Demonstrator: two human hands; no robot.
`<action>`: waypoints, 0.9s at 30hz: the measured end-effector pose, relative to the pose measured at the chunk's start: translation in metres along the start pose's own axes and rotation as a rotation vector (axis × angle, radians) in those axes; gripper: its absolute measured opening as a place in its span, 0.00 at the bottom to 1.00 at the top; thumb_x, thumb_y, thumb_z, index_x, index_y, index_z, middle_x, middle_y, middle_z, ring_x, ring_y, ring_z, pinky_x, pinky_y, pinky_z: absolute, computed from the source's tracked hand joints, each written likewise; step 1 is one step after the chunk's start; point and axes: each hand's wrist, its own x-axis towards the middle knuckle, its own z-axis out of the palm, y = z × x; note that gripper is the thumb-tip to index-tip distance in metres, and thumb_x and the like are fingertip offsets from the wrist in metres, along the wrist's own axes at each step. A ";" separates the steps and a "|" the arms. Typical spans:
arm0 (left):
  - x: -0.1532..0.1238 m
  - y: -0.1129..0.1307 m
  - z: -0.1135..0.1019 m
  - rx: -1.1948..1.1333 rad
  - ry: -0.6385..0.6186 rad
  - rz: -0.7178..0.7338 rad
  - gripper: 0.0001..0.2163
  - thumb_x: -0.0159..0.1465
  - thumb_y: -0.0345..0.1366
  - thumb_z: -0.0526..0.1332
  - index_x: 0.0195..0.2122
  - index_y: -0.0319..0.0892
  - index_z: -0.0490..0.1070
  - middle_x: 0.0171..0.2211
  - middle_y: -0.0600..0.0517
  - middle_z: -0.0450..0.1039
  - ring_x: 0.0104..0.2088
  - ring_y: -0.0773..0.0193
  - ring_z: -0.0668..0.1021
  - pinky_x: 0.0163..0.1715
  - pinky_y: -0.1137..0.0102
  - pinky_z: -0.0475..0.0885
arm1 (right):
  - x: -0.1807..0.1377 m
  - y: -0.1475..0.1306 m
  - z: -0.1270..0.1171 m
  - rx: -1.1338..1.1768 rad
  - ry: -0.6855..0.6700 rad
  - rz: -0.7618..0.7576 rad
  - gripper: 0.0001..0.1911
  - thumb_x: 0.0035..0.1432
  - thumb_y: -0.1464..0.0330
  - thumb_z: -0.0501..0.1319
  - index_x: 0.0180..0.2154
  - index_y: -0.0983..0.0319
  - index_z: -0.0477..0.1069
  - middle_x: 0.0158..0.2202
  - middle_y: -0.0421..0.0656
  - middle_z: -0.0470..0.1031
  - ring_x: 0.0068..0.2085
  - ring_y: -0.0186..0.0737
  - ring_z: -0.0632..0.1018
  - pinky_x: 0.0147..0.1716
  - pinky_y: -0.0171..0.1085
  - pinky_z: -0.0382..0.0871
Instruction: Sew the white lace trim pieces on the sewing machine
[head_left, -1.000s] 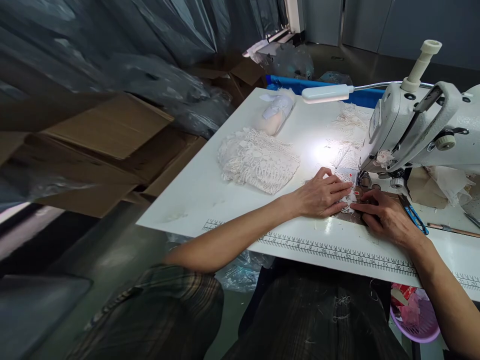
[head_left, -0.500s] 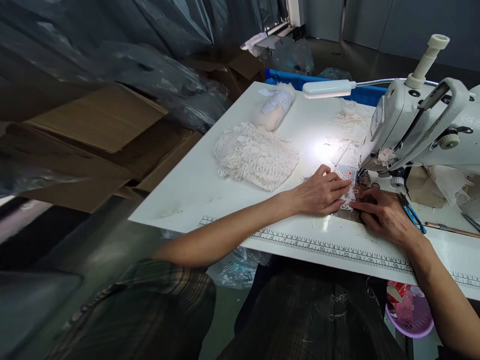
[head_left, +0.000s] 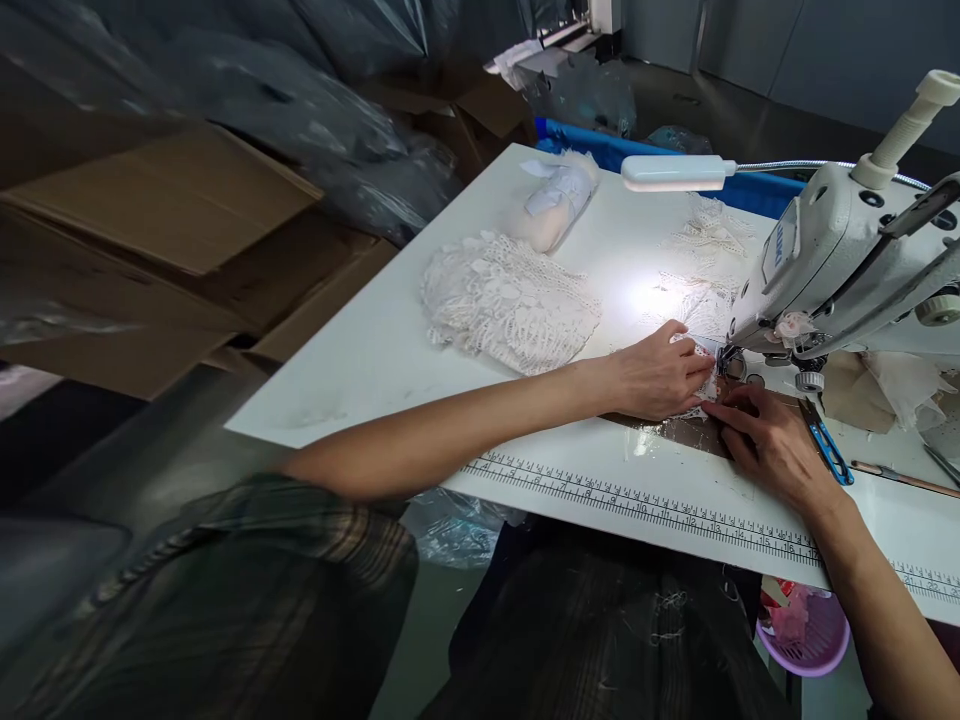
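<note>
My left hand [head_left: 664,372] presses a small piece of white lace [head_left: 705,393] with its fingers close together, right beside the presser foot [head_left: 724,360] of the sewing machine [head_left: 817,260]. Small red marks show on the lace near the fingertips. From the other side, my right hand [head_left: 772,440] has its forefinger and thumb at the lace's near edge, its other fingers bent. Part of the lace is hidden under my left fingers. Blue thread snips [head_left: 829,445] lie just right of my right hand.
A heap of white lace [head_left: 514,305] and a tied pale bundle [head_left: 555,200] lie on the left of the table. More lace [head_left: 709,230] lies behind the lit area under the lamp [head_left: 675,173]. A printed ruler [head_left: 637,505] runs along the front edge. Cardboard boxes [head_left: 165,200] stand left.
The view has shifted, so the machine appears farther right. My left hand now covers more of the lace by the presser foot, while my right hand stays at its near edge.
</note>
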 end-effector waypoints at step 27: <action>-0.002 -0.015 0.021 -0.199 0.103 0.010 0.19 0.73 0.41 0.47 0.53 0.39 0.73 0.58 0.40 0.71 0.47 0.52 0.73 0.47 0.58 0.65 | -0.001 -0.002 0.004 -0.047 -0.004 0.122 0.18 0.64 0.71 0.52 0.49 0.57 0.78 0.43 0.48 0.72 0.36 0.38 0.76 0.35 0.40 0.78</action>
